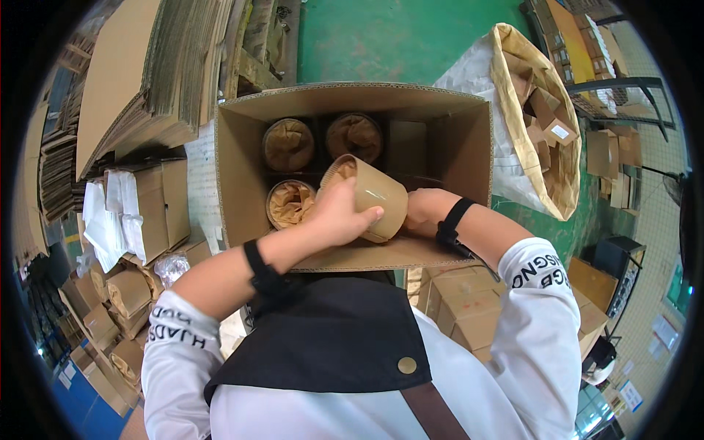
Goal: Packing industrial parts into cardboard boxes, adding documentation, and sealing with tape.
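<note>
Black cloth [315,337] covered the worker's chest nearest the camera as a brown cylinder [381,198] was held tilted over the near middle of an open carton [462,147], its mouth facing far left. The left hand [339,214] was closed on it, thumb along the outside, fingers at the mouth; the right hand [427,210] curled at the opposite end, its fingers hidden, so how far it gripped could not be told.

Judging by the pose, the step in hand was steering the cylinder at the carton, whether in or out being unclear. Either way, the next move seemed to call for both hands to level it and keep it clear of its neighbors: the far-left cylinder [288,145], the far-middle cylinder [354,138] and the near-left cylinder [291,203], all upright with crumpled paper inside.

Beyond the carton stood stacked cardboard [121,95] at left and, at right, a pale sack [473,82] of small boxes [551,117] on green floor [367,44].
</note>
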A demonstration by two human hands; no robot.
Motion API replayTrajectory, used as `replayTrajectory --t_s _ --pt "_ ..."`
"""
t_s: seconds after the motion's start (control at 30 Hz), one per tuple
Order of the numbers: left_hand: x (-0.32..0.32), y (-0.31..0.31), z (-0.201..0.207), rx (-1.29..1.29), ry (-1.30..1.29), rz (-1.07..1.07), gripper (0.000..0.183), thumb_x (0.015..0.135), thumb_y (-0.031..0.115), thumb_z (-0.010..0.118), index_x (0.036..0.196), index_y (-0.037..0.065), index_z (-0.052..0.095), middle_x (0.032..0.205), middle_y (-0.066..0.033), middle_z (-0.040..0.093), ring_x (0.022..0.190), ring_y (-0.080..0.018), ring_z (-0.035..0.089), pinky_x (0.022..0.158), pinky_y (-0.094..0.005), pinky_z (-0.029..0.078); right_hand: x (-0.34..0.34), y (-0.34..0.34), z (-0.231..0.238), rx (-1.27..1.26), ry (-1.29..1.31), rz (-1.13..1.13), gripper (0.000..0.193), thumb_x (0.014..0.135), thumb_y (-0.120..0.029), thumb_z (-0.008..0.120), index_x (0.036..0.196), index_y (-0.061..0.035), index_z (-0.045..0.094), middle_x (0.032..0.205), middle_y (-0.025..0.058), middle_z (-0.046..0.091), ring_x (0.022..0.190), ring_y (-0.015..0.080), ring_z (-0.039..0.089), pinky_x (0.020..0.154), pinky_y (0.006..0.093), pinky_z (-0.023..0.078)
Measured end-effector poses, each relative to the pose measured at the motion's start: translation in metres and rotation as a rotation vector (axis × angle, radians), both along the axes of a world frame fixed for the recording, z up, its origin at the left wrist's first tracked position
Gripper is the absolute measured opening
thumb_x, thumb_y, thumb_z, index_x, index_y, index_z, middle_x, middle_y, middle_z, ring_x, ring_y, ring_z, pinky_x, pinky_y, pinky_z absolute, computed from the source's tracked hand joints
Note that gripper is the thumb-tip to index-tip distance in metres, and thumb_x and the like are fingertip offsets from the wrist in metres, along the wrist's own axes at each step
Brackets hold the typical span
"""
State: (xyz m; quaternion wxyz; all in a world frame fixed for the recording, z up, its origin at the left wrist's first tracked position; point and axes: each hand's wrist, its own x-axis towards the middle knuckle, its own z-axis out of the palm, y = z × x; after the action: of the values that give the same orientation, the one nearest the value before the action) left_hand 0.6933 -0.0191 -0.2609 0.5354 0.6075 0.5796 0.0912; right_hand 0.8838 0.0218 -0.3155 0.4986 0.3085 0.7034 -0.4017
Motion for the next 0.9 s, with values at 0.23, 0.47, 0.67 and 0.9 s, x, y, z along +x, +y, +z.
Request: replayTrajectory --t_s 0.23,0.47,0.67,0.9 --pt "-0.011 -0.017 -0.059 0.189 0.263 -0.554 0.031 0.082 0.022 0.069 0.102 0.000 0.060 0.096 -0.0195 0.065 0.094 -0.0373 0.062 0.083 -0.0431 0.049 0.013 -0.014 -0.027 0.064 0.198 0.054 0.076 0.079 -0.005 0.054 0.147 -0.0334 0.034 0.148 0.0079 0.039 0.134 0.0254 0.041 0.103 0.0405 0.042" --pt "-0.044 0.013 0.013 -0.193 0.223 -0.901 0.055 0.090 0.045 0.053 0.123 0.002 0.057 0.113 -0.0235 0.062 0.106 -0.0389 0.059 0.093 -0.0455 0.045 0.019 -0.014 -0.039 -0.051 0.606 -0.103 0.045 0.076 -0.016 0.059 0.120 -0.0066 0.061 0.101 0.0213 0.066 0.091 0.0372 0.063 0.081 0.0416 0.050" --pt "-0.189 -0.092 0.129 0.316 -0.091 0.202 0.035 0.090 0.032 0.062 0.110 0.003 0.061 0.101 -0.0156 0.065 0.091 -0.0311 0.063 0.079 -0.0387 0.049 -0.039 -0.015 0.197 -0.237 0.793 -0.715 0.042 0.084 -0.007 0.061 0.124 0.0045 0.055 0.120 0.0154 0.063 0.110 0.0234 0.060 0.097 0.0333 0.043" --pt "-0.371 -0.337 0.011 0.436 1.290 1.272 0.032 0.078 0.030 0.073 0.097 0.006 0.064 0.102 -0.0111 0.060 0.106 -0.0329 0.052 0.088 -0.0436 0.044 -0.152 -0.076 0.258 -0.459 0.960 -0.863 0.036 0.089 -0.015 0.062 0.118 0.0046 0.056 0.102 0.0190 0.067 0.091 0.0249 0.065 0.083 0.0337 0.051"
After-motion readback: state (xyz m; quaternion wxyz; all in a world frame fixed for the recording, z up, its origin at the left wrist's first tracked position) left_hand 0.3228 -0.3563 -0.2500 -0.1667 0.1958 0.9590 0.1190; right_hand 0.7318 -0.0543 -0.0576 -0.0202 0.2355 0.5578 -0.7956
